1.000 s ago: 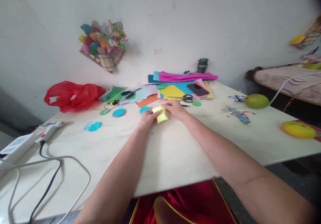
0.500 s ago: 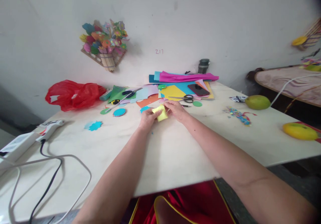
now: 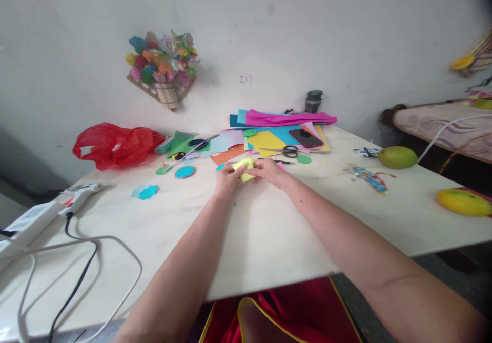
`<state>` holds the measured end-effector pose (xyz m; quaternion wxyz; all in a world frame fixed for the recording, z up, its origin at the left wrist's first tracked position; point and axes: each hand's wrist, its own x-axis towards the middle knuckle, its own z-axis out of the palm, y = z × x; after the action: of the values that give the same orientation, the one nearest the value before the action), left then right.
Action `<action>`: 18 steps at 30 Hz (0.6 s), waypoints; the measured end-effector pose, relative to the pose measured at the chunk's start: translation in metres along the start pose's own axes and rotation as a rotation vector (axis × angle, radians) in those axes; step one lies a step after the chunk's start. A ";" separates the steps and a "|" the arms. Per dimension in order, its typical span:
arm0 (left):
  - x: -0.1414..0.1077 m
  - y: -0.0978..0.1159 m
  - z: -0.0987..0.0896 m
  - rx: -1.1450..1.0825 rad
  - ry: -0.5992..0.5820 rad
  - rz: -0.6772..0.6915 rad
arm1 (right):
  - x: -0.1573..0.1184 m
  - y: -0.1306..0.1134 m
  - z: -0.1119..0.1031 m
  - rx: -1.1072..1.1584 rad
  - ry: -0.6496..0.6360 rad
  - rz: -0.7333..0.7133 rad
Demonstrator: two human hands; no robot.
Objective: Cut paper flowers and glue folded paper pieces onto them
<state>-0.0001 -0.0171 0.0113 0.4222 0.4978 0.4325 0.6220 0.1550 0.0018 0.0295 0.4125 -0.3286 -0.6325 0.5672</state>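
Observation:
A small piece of pale yellow paper point(image 3: 245, 171), folded or crumpled, is held between both hands above the table. My left hand point(image 3: 227, 178) pinches its left side, thumb on top. On the right side, the fingers of my right hand point(image 3: 268, 170) close on the same piece. Just beyond the hands lie black-handled scissors point(image 3: 290, 152) and a dark pen-like stick point(image 3: 283, 161). A bit of pink paper point(image 3: 282, 166) shows behind my right hand, and a bit of blue paper point(image 3: 220, 167) behind my left.
Coloured paper sheets point(image 3: 265, 142) and a phone point(image 3: 306, 138) lie at the back. To the left are a red plastic bag point(image 3: 115, 145), blue paper flower shapes point(image 3: 148, 193), a round blue disc point(image 3: 185, 172) and a power strip point(image 3: 79, 199) with cables. Mangoes point(image 3: 397, 157) stand at right.
My right hand has moved in onto the yellow piece and now grips its right side. The piece has tilted and is more covered by fingers. Pink paper now shows behind my right hand.

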 end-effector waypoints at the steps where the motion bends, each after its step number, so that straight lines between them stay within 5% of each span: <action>1: 0.000 -0.001 0.000 -0.003 -0.006 0.001 | 0.000 0.000 0.000 0.011 0.000 0.000; 18: -0.004 0.007 0.001 0.005 -0.084 0.011 | 0.001 0.004 0.004 0.055 0.107 0.005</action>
<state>0.0008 -0.0230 0.0170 0.4354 0.5269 0.4130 0.6019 0.1513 0.0014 0.0252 0.4530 -0.3485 -0.5931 0.5670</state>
